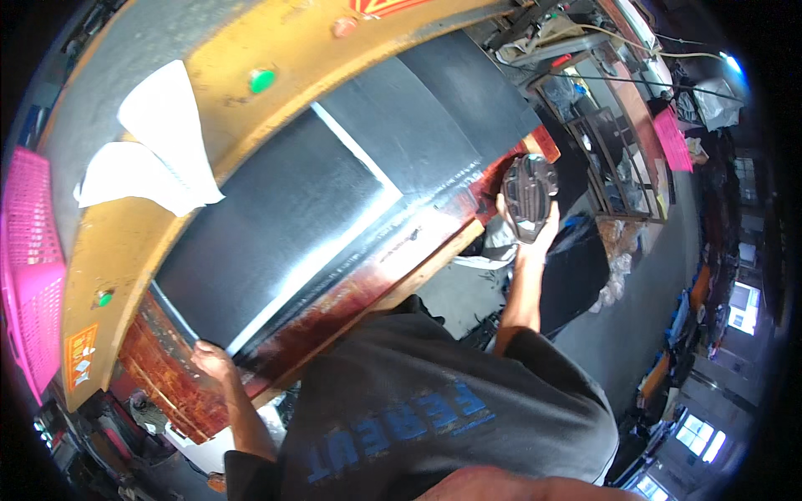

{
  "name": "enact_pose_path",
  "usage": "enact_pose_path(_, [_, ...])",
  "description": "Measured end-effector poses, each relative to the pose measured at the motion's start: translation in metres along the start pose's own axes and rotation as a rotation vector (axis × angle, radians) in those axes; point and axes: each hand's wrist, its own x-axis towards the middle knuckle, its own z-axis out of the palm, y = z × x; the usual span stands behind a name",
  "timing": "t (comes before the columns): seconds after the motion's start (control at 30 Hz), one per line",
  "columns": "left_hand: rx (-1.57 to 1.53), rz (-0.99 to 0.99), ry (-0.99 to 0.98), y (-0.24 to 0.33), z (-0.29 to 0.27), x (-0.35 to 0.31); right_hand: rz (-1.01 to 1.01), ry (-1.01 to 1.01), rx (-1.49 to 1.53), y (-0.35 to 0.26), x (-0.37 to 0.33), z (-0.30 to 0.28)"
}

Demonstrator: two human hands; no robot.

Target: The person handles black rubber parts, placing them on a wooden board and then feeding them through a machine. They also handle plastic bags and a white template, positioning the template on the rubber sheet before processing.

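My left hand [214,361] is curled at the near left corner of a wide black sheet [276,225], its fingers closed on the edge beside a thin pale strip. The sheet lies flat, with light glaring along its near edge. My right hand [539,232] is raised at the right end of the table, wrapped from below around a dark, ribbed, rounded piece [528,192] shaped like a shoe sole. More black sheeting [401,117] continues to the far right, past a pale seam.
A yellow machine beam [225,125] with green buttons arches over the far side, and white paper [167,159] hangs on it. A worn red table edge [351,296] runs nearest me. A pink basket [29,250] stands left; a metal rack [606,150] stands right.
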Motion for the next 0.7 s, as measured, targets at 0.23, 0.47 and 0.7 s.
enact_pose_path(0.23, [-0.038,-0.021,0.063,0.020,-0.011,-0.008,-0.122,-0.415,-0.578,-0.007,0.010,0.224])
enact_pose_path(0.47, [-0.031,-0.086,0.024,0.024,-0.012,-0.009,-1.058,-0.988,-1.667,0.071,0.074,0.485])
enact_pose_path(0.7, [-0.057,-0.066,0.094,0.027,-0.011,-0.013,-1.104,-0.686,-2.194,0.140,0.099,0.559])
